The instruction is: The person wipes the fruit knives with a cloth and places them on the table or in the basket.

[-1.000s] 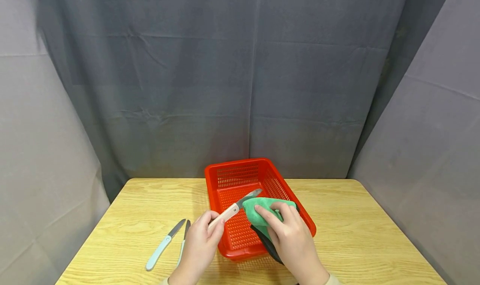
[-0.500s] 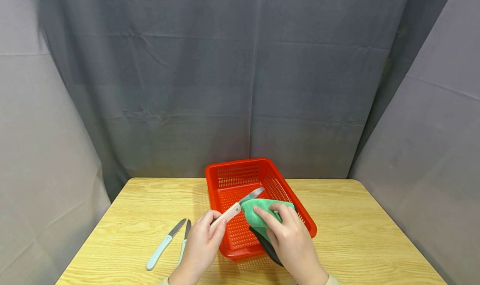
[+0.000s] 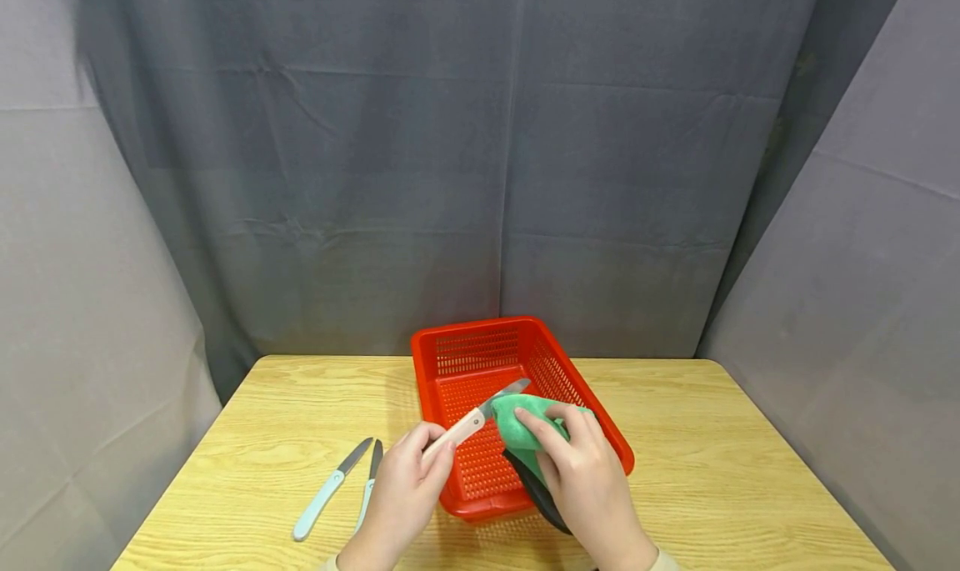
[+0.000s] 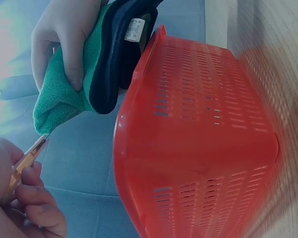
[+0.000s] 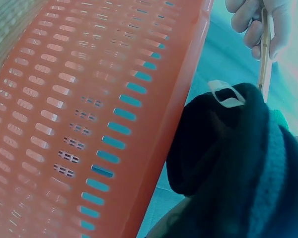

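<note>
My left hand (image 3: 399, 492) grips a knife (image 3: 463, 428) by its pale pink handle, blade pointing up and right over the red basket (image 3: 463, 331). With my right hand (image 3: 592, 483) I hold a green cloth (image 3: 513, 428) folded against the blade, so part of the steel is hidden and its tip shows past the cloth's upper edge. Dark edging (image 4: 105, 82) and a white tag (image 4: 135, 29) on the cloth show in the left wrist view, beside the basket rim. In the right wrist view, the cloth's dark underside (image 5: 213, 148) covers most of my right hand.
Two knives with pale blue handles lie on the wooden table left of my left hand: one knife (image 3: 321, 500) in full, the other knife (image 3: 367, 496) partly behind the hand. Grey curtains (image 3: 375, 179) stand behind and at both sides.
The cloth first slid slightly toward the handle, then back along the blade toward the tip with my right hand. The knife and my left hand have barely moved.
</note>
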Available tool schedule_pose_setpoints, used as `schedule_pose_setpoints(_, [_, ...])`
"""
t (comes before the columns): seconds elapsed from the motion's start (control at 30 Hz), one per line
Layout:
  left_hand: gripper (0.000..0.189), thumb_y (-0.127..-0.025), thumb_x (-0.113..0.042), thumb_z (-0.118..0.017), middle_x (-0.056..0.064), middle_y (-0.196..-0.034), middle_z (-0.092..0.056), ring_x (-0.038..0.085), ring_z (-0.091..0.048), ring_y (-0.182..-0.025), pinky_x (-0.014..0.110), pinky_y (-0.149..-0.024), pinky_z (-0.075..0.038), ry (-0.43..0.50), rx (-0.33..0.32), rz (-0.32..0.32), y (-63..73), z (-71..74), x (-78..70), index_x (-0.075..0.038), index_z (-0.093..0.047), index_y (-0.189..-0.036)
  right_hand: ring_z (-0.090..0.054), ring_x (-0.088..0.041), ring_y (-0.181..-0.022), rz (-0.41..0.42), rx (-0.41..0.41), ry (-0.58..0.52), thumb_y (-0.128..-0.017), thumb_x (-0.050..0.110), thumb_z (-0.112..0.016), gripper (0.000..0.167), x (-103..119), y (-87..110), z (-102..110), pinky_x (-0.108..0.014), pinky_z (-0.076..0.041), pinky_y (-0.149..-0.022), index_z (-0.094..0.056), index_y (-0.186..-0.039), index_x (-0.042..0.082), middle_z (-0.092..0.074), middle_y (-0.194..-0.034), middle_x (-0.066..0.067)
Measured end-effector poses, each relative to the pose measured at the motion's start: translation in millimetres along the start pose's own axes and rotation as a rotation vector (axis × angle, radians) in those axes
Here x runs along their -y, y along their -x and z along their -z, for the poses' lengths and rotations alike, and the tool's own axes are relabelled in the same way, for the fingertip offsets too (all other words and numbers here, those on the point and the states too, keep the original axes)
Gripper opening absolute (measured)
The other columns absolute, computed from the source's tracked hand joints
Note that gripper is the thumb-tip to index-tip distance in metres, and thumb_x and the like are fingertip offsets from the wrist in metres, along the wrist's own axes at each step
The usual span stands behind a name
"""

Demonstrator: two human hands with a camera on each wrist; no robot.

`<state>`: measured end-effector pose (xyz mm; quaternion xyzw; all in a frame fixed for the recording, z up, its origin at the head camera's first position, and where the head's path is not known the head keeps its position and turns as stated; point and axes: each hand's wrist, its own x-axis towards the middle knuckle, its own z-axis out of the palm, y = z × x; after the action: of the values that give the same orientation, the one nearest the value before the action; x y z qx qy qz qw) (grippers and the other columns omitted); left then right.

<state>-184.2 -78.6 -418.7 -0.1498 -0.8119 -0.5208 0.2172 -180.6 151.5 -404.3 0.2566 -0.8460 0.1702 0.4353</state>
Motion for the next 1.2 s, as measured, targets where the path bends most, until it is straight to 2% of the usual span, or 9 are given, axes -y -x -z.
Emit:
schedule_pose_setpoints(0.47, [0.008, -0.092, -0.012, -0.074, -0.009, -0.073, -0.051, 0.002, -0.046, -0.066, 0.021, -0.059, -0.043, -0.022, 0.001, -0.004, -0.1, -1.0, -0.6, -0.017, -0.068, -0.096, -0.058, -0.027, -0.087, -0.055, -0.035, 0.048, -0.069, -0.010, -0.085, 0.066, -4.7, -1.1, -0.4, -0.037, -0.056, -0.066, -0.073, -0.126, 0.019, -0.061, -0.106, -0.011])
schedule_pose_setpoints(0.7, [0.005, -0.094, -0.016, -0.072, -0.008, -0.073, -0.051, 0.002, -0.046, -0.065, 0.021, -0.058, -0.043, -0.012, 0.012, 0.008, -0.2, -0.6, -1.8, -0.015, -0.068, -0.097, -0.056, -0.025, -0.083, -0.088, -0.052, 0.068, -0.068, -0.012, -0.083, 0.065, -5.2, -2.0, 1.2, -0.036, -0.055, -0.063, -0.073, -0.125, 0.017, -0.060, -0.105, -0.012])
schedule_pose_setpoints(0.97, [0.005, -0.095, -0.012, -0.070, -0.008, -0.072, -0.051, 0.003, -0.045, -0.062, 0.021, -0.055, -0.043, -0.031, 0.004, 0.053, -2.0, 0.4, 2.3, -0.015, -0.067, -0.094, -0.055, -0.025, -0.085, -0.091, -0.074, 0.074, -0.067, -0.011, -0.083, 0.067, -4.9, -3.4, 4.3, -0.038, -0.055, -0.064, -0.073, -0.127, 0.018, -0.061, -0.107, -0.014])
schedule_pose_setpoints(1.2, [0.007, -0.095, -0.011, -0.070, -0.010, -0.071, -0.049, 0.002, -0.044, -0.061, 0.021, -0.055, -0.042, -0.051, -0.017, 0.040, -2.4, -0.7, 4.4, -0.016, -0.066, -0.093, -0.056, -0.024, -0.086, -0.077, -0.079, 0.058, -0.068, -0.012, -0.080, 0.067, -2.4, -4.0, 4.6, -0.037, -0.055, -0.063, -0.072, -0.127, 0.019, -0.061, -0.106, -0.012])
